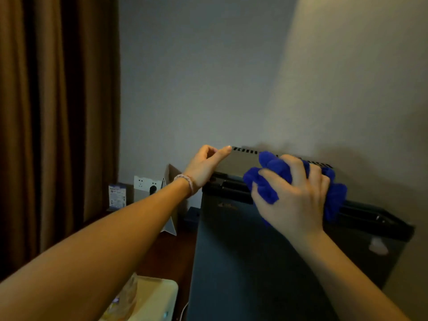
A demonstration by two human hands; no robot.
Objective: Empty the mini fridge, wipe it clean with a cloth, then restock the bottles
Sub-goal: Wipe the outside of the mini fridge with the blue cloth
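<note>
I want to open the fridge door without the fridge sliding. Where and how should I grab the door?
Probably the recessed black strip along the door's top edge: it looks like a groove for fingertips. Come from above and in front, hook fingers in and pull. The right hand holding the cloth covers part of it; the free stretch is nearer the left hand, which rests on the fridge top and could brace it.
</note>
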